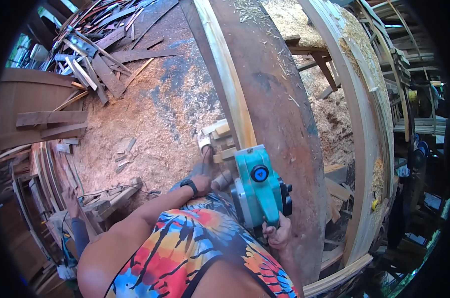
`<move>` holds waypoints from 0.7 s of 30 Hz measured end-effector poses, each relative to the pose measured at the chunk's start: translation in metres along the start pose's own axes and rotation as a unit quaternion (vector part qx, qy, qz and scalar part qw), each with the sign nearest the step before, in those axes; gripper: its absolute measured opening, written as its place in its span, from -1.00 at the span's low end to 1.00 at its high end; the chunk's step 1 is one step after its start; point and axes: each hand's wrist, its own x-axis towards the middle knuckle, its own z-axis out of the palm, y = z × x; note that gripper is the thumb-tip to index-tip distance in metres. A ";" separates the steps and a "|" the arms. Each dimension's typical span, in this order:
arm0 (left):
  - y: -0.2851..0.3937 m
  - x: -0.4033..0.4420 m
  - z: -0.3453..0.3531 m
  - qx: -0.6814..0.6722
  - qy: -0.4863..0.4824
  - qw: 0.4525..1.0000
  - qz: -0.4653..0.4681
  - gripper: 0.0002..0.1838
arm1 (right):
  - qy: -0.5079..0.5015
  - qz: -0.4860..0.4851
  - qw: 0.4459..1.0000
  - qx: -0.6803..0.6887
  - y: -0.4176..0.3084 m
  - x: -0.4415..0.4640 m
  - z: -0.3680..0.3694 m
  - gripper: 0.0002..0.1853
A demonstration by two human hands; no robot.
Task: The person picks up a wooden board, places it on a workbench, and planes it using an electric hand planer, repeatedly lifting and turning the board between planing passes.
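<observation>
"So, what's the right hand (279, 232) doing?"

"Its fingers are curled closed around the rear of the handle of a teal power planer (257, 184)."

"And where's the planer?"

"Over the worktop (279, 109), at the near part of a long pale wooden strip (224, 59), which runs away from it towards the top of the view. I can't see its underside, so I can't say whether it touches the wood."

"The left hand (202, 186)?"

"Down by the person's leg, with a black watch (188, 187) on that wrist. I can't tell how far open it is, or whether it holds anything."

"What's around them?"

"Small wood blocks (223, 131) near the person's foot, wood shavings (247, 10) on the worktop's far part, and sawdust (145, 114) over the floor. Scrap wood (106, 64) is heaped at the far left."

"Whose hand is that on the left?"

"Another person's hand (71, 201), raised above a grey sleeve (79, 238), well apart from the planer."
</observation>
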 end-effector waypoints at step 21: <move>-0.096 0.037 -0.101 -0.251 0.091 0.955 -0.129 -0.61 | -0.038 -0.056 0.998 0.013 -0.168 0.320 0.065 -0.29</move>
